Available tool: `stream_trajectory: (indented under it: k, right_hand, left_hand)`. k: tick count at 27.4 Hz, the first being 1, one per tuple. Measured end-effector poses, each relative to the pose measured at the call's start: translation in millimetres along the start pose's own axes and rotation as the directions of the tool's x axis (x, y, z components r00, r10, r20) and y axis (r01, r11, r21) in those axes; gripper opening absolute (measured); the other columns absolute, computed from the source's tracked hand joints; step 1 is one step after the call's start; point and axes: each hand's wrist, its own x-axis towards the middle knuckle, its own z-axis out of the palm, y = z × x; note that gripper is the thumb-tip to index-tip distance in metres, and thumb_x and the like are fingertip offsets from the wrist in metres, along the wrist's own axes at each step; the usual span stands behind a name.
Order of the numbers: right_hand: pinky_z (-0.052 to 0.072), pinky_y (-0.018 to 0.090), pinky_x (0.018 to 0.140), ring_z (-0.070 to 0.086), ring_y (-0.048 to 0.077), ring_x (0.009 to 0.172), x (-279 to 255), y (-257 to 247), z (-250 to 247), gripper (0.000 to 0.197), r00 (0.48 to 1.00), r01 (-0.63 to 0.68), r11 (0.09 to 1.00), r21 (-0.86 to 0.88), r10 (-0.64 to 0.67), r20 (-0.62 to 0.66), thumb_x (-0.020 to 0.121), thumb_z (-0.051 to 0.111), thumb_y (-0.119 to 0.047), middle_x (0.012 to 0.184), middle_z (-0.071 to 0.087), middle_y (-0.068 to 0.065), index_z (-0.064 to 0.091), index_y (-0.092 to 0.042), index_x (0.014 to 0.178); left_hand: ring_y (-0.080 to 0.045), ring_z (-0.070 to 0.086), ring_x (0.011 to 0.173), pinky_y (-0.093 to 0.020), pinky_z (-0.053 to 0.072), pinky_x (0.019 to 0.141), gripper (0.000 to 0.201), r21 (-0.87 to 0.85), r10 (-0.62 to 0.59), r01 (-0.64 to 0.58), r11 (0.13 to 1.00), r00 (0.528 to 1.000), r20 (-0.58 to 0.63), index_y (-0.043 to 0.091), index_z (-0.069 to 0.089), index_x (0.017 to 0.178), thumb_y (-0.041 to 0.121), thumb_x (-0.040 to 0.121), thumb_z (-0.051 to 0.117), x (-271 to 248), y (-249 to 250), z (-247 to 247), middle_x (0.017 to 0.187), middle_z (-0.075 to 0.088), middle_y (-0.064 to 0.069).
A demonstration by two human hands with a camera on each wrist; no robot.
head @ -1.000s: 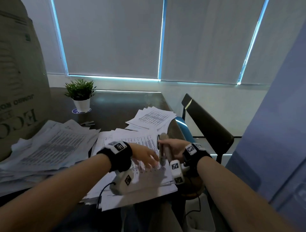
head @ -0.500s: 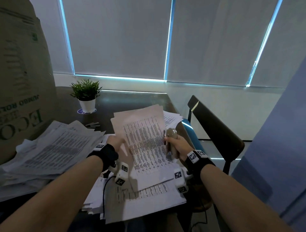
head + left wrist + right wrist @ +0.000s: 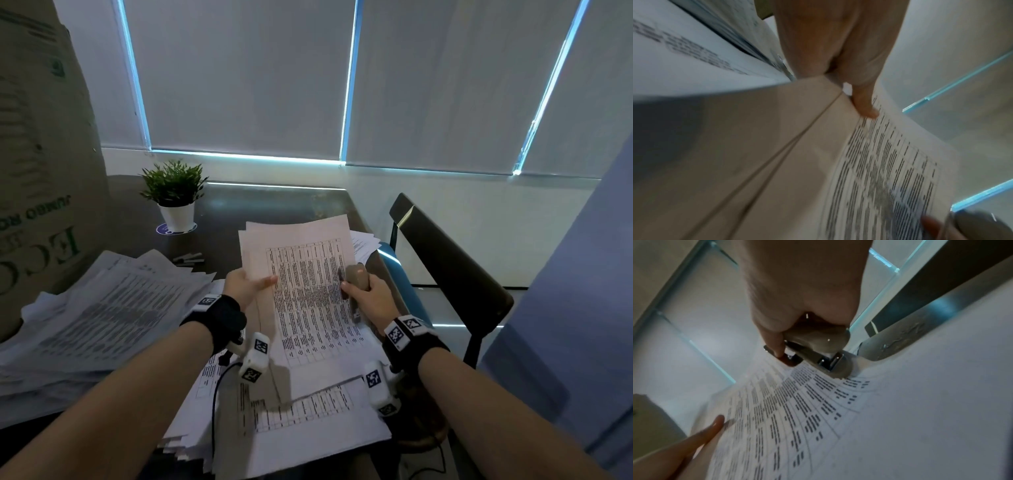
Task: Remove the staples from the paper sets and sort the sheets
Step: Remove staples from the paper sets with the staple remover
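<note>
A printed paper set (image 3: 308, 291) is lifted upright over the desk, its table-filled front page facing me. My left hand (image 3: 248, 286) pinches its left edge, thumb on the front (image 3: 865, 104). My right hand (image 3: 364, 296) grips a beige stapler-like tool (image 3: 356, 274) at the set's right edge, the thumb resting on the page. In the right wrist view the tool (image 3: 818, 350) shows a metal jaw against the paper (image 3: 797, 410). Under the lifted set lies a stack of loose printed sheets (image 3: 291, 421).
A messy heap of papers (image 3: 102, 308) fills the left of the dark desk (image 3: 274, 202). A cardboard box (image 3: 41, 154) stands far left, a small potted plant (image 3: 174, 195) behind. More sheets (image 3: 364, 243) lie at the right edge. A black chair (image 3: 452, 263) stands to the right.
A second ago the set lay flat with both hands on it. Both hands have since lifted it upright, and it now sits a little higher and farther out.
</note>
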Motion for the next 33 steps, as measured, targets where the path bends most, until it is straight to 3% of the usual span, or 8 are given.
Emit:
stream_trajectory:
  k: [5,7,13,16,21,26,30,33]
  right_hand:
    - [0.053,0.025,0.065,0.066,0.017,0.078,-1,-3,10,0.015,0.998,0.036,0.979,-0.202,-0.045,-0.044,0.089,0.071,-0.027,0.088,0.069,0.006,0.063,-0.015,0.089]
    - [0.053,0.029,0.062,0.065,0.018,0.075,1,-2,10,0.018,0.983,0.018,0.989,-0.146,-0.045,-0.179,0.088,0.071,-0.029,0.088,0.070,0.008,0.065,-0.012,0.088]
    - [0.048,0.029,0.069,0.060,0.015,0.070,12,-8,-19,0.015,0.882,0.002,0.997,0.084,0.038,-0.471,0.088,0.072,-0.022,0.081,0.065,0.002,0.067,-0.010,0.097]
    - [0.046,0.024,0.051,0.059,0.020,0.060,11,-9,-32,0.008,0.900,-0.019,0.968,0.248,0.125,-0.417,0.090,0.070,-0.017,0.076,0.066,0.005,0.064,-0.011,0.087]
    - [0.053,0.036,0.061,0.064,0.031,0.067,11,-8,-19,0.013,0.957,-0.088,0.965,0.247,0.151,-0.249,0.086,0.073,-0.019,0.079,0.069,0.014,0.068,-0.007,0.085]
    - [0.060,0.040,0.077,0.071,0.028,0.089,12,-13,-5,0.021,0.979,-0.156,0.974,0.163,0.175,-0.107,0.088,0.070,-0.018,0.099,0.073,0.016,0.068,-0.002,0.102]
    - [0.060,0.044,0.080,0.071,0.034,0.088,14,-13,-4,0.018,0.967,-0.186,0.956,0.227,0.219,-0.132,0.088,0.071,-0.016,0.095,0.073,0.020,0.068,0.000,0.096]
    - [0.057,0.046,0.078,0.067,0.026,0.069,17,-10,-7,0.016,0.932,-0.139,0.936,0.323,0.233,-0.276,0.086,0.074,-0.018,0.079,0.071,0.012,0.067,-0.004,0.089]
  left_hand:
    - [-0.024,0.065,0.091,-0.036,0.053,0.081,0.021,-0.042,-0.007,0.007,0.999,1.000,0.008,0.006,0.062,0.109,0.021,0.098,0.052,1,-4,5,0.102,0.068,-0.009]
    - [-0.028,0.062,0.096,-0.040,0.050,0.087,0.028,-0.050,-0.026,0.027,0.998,0.999,0.023,0.006,0.062,0.109,0.026,0.102,0.044,4,-8,1,0.101,0.067,-0.010]
    - [-0.023,0.062,0.080,-0.031,0.053,0.064,0.024,-0.072,-0.084,0.088,0.994,0.995,0.050,0.003,0.058,0.116,0.017,0.101,0.043,9,-9,-15,0.096,0.065,-0.011]
    - [-0.016,0.058,0.071,-0.023,0.049,0.056,0.019,-0.104,-0.061,0.059,0.993,0.998,-0.016,0.002,0.060,0.109,0.014,0.098,0.050,17,-9,-23,0.087,0.063,-0.007]
    - [-0.026,0.063,0.089,-0.038,0.052,0.082,0.010,-0.138,-0.023,0.012,0.990,0.997,-0.076,0.007,0.065,0.092,0.014,0.085,0.069,19,0,-10,0.099,0.068,-0.015]
    - [-0.025,0.065,0.076,-0.029,0.058,0.060,0.007,-0.210,0.027,-0.031,0.977,0.999,-0.022,0.002,0.065,0.090,0.002,0.091,0.058,7,16,9,0.082,0.067,-0.011]
    - [-0.023,0.066,0.092,-0.036,0.053,0.085,0.039,-0.106,-0.026,0.024,0.994,1.000,-0.015,0.006,0.068,0.101,0.039,0.098,0.048,15,17,-1,0.099,0.070,-0.009]
    - [-0.022,0.059,0.106,-0.039,0.044,0.101,0.044,-0.130,-0.041,0.033,0.991,0.997,-0.064,0.006,0.061,0.116,0.043,0.099,0.043,23,13,-13,0.117,0.063,-0.010]
